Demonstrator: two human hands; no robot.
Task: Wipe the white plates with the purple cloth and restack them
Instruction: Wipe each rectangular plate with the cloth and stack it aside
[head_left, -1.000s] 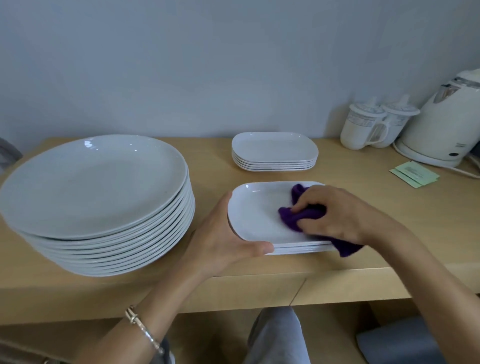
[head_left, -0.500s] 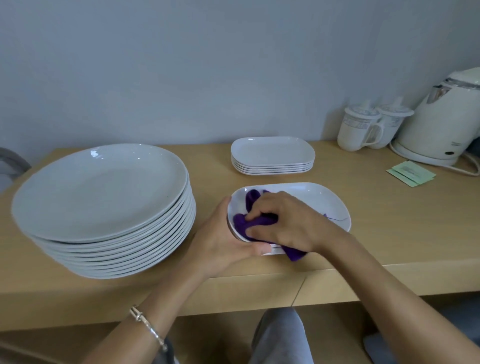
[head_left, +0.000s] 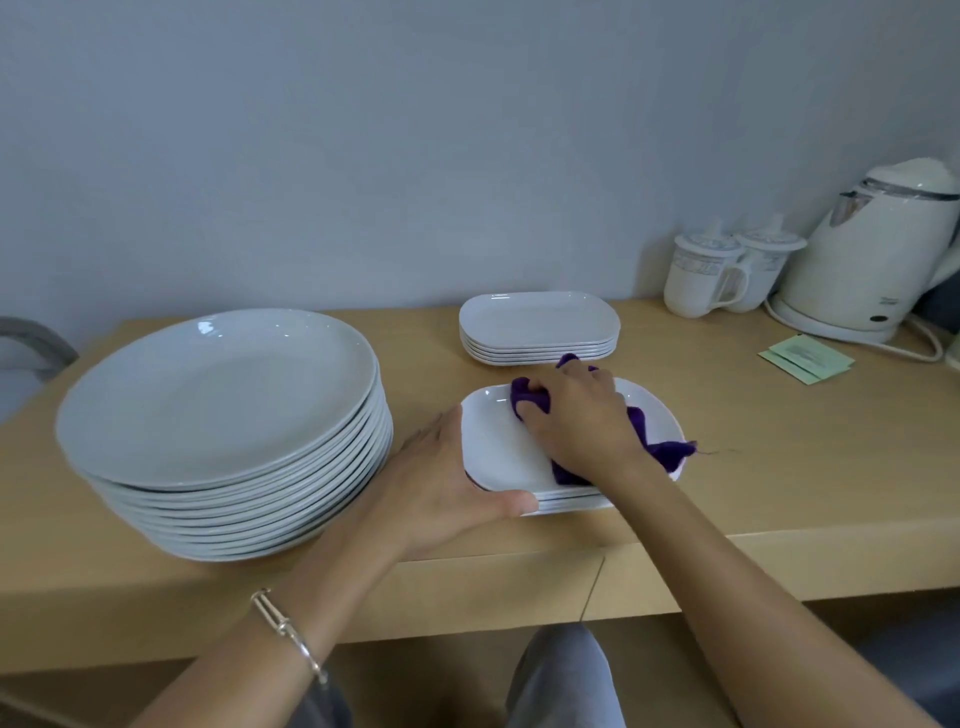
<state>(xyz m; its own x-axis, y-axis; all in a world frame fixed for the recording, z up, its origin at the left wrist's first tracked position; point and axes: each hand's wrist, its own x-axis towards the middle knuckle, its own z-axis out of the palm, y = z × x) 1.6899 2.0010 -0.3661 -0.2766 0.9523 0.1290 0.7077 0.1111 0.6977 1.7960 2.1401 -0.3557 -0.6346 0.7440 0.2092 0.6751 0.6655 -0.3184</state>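
A short stack of white oblong plates (head_left: 498, 447) lies near the table's front edge. My left hand (head_left: 447, 488) grips the stack's left rim, thumb along the front edge. My right hand (head_left: 576, 415) is closed on the purple cloth (head_left: 527, 397) and presses it on the top plate's far part; a tail of the cloth trails over the right rim. A second stack of white oblong plates (head_left: 540, 325) sits just behind. A tall stack of large round white plates (head_left: 218, 395) stands to the left.
Two lidded white mugs (head_left: 711, 278) and a white electric kettle (head_left: 878, 260) with its cord stand at the back right. Green paper sachets (head_left: 805, 358) lie in front of the kettle. The wooden table (head_left: 779, 467) ends at a wall behind. My knee shows below the table edge.
My right hand has swept the purple cloth from the plate's right side to its left and now toward the far edge. My left hand has kept its hold on the rim.
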